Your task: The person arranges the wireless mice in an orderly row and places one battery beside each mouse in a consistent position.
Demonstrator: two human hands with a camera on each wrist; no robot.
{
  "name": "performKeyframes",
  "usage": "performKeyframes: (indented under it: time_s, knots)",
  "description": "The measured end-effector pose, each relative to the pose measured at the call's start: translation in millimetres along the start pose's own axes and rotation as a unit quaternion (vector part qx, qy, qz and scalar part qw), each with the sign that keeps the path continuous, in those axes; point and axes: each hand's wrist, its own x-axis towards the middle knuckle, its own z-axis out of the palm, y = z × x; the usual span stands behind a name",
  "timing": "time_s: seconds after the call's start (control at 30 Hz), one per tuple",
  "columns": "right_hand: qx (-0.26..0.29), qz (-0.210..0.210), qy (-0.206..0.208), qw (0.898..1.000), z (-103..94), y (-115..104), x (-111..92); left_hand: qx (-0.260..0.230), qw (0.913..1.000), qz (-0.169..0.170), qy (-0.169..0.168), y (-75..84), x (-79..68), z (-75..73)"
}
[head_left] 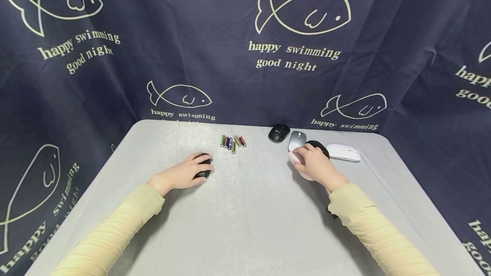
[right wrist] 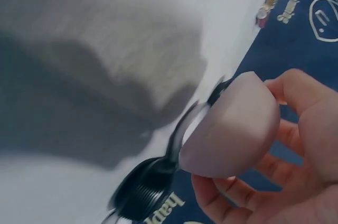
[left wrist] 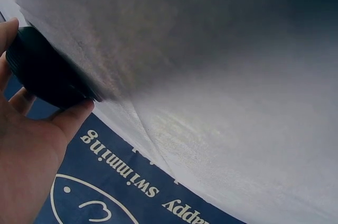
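Observation:
My left hand [head_left: 183, 173] grips a black computer mouse [head_left: 202, 174] on the left half of the table, fingers draped over its top and thumb along the near side. In the left wrist view the dark mouse [left wrist: 46, 71] sits between thumb and fingertips, its edge close to the tabletop. On the right, my right hand [head_left: 317, 166] holds a pale pink mouse [right wrist: 232, 129] by its sides, thumb and fingers round it. Right behind that hand lie a grey mouse [head_left: 297, 139] and a black mouse [head_left: 321, 147], partly covered by the fingers in the head view.
Several small batteries [head_left: 233, 143] lie grouped at the table's back middle. Another black mouse [head_left: 278, 133] is near the back edge, and a white mouse [head_left: 344, 153] lies to the right. A dark object [head_left: 331, 211] peeks out under the right sleeve. Blue printed cloth surrounds the grey table [head_left: 238, 225].

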Motion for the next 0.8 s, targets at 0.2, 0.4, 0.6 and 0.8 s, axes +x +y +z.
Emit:
performKeyframes:
  time_s: [0.2,0.4,0.6,0.8]
  knots:
    - [0.002,0.035,0.009,0.999,-3.3,-18,4,-0.005,1.0,0.005,0.0,0.4,-0.7,-1.2]
    - [0.004,0.053,0.023,0.998,0.4,-34,8,-0.007,0.9997,0.02,0.01,-2.5,-0.2,1.3]
    - [0.004,0.05,0.039,0.998,2.5,-52,11,-0.017,0.9995,0.024,0.011,-5.1,0.9,3.5]
    - [-0.001,0.04,0.052,0.998,5.7,-69,15,-0.018,0.9996,0.018,0.008,-7.7,1.7,3.3]
